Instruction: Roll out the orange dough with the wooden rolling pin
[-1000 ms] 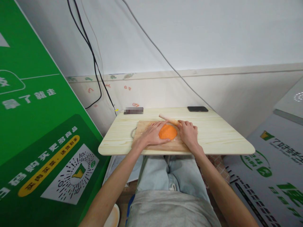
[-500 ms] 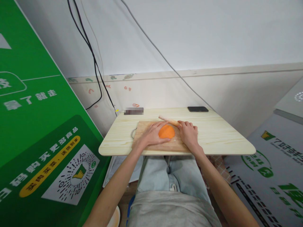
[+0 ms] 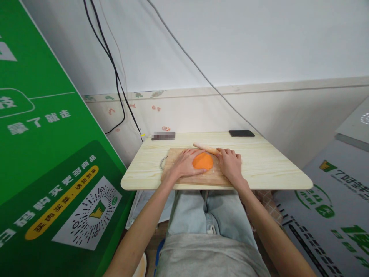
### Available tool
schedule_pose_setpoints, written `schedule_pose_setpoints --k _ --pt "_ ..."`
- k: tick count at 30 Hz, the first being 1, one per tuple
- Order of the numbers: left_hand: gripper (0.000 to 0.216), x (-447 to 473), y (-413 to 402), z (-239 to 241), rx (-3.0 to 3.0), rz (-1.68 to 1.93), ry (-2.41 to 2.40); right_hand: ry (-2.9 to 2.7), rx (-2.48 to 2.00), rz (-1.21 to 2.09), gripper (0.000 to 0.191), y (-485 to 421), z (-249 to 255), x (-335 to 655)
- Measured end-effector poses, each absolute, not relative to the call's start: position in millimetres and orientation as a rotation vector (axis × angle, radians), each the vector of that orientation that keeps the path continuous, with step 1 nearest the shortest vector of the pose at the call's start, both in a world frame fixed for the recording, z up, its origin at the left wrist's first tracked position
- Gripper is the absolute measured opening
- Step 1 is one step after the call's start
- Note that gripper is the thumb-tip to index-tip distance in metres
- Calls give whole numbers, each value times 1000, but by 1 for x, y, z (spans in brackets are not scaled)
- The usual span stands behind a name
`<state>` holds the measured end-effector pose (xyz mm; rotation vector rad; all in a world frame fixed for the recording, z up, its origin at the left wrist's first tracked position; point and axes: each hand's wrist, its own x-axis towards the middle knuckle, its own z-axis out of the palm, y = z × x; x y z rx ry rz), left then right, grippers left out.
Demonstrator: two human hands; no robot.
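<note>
A smooth orange lump of dough (image 3: 204,161) rests on a wooden cutting board (image 3: 181,179). My left hand (image 3: 188,162) curves around the dough's left side, thumb along the near edge and fingers at the far edge. A light wooden rolling pin (image 3: 206,147) slants behind the dough, its far end pointing left. The fingers of my right hand (image 3: 231,163) are wrapped around the pin's near end, which they hide. That hand rests over the board's right part, just right of the dough.
The board lies at the front edge of a pale wood-grain table (image 3: 271,173). A black phone (image 3: 241,133) is at the back right, a blurred dark object (image 3: 163,135) at the back left. Green panel (image 3: 57,154) on the left, wall behind, grey printed panel (image 3: 325,215) on the right.
The view has shifted very slightly. Both hands, the dough and the rolling pin look almost the same as before.
</note>
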<state>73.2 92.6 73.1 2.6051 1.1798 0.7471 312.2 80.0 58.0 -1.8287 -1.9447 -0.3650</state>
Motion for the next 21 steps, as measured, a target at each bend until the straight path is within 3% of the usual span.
schedule_pose_setpoints --k 4,11,21 --pt "77 68 96 73 2534 769 967 -1943 -1845 -349 41 79 60 311" --pt "71 74 90 76 2611 715 1221 -1945 -1847 -365 40 79 59 311" --pt "57 70 100 63 2546 853 1071 -1939 -1883 -337 37 77 62 309"
